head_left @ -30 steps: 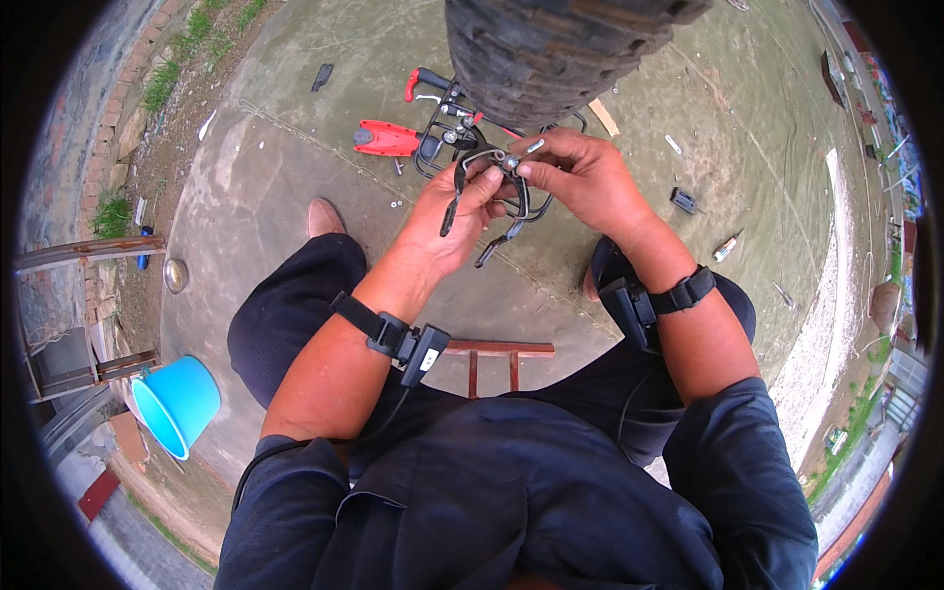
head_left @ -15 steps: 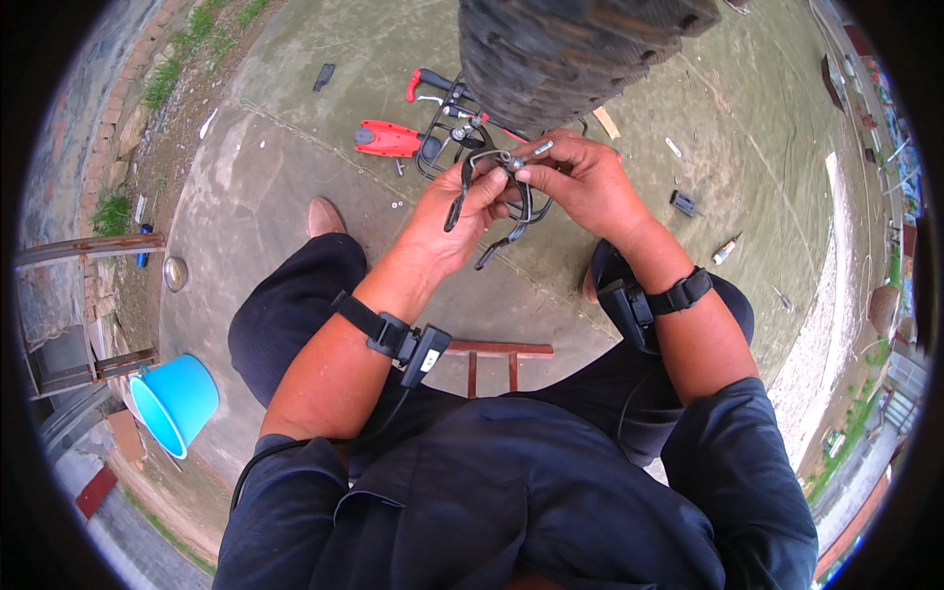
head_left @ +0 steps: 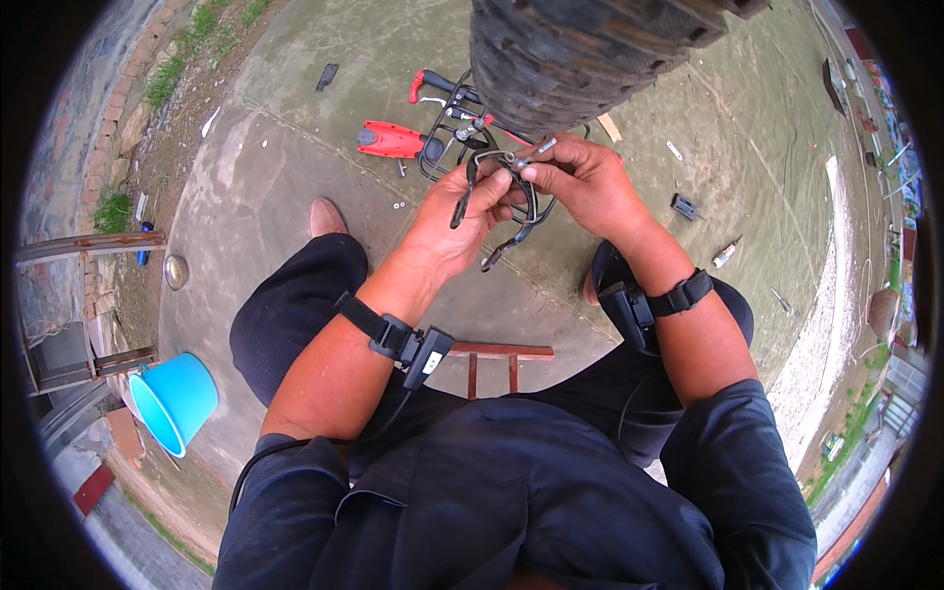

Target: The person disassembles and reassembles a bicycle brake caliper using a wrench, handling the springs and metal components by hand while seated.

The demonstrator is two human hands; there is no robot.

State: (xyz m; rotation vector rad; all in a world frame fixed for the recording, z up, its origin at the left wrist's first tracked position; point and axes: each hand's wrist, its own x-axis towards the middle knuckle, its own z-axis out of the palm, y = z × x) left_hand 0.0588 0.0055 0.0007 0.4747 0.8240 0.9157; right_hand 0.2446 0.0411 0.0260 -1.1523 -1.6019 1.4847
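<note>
Between my hands is what looks like a bicycle rim brake caliper (head_left: 504, 248), with curved black arms and a thin silver wire spring. My left hand (head_left: 444, 224) is closed around its middle, the thumb pressing near the pivot. Thumb and fingers of my right hand (head_left: 596, 187) pinch the same caliper beside a small silver bolt (head_left: 520, 163); a narrow silver piece (head_left: 542, 148) sticks out above that thumb. My fingers partly cover the caliper's centre. Just beyond both hands looms a knobbly black tyre (head_left: 580, 64).
On the concrete beyond my hands lie a handlebar with a red-ended grip (head_left: 444, 91), a red plastic part (head_left: 391, 140) and a black rack-like frame (head_left: 433, 162). A small tube (head_left: 727, 252) and black block (head_left: 683, 206) lie right. Left are a blue bucket (head_left: 189, 393) and rusty metal frame (head_left: 93, 248).
The view has shifted slightly, with the tyre now a little further right. The caliper's lower arm has swung slightly right; both hands keep the same grip.
</note>
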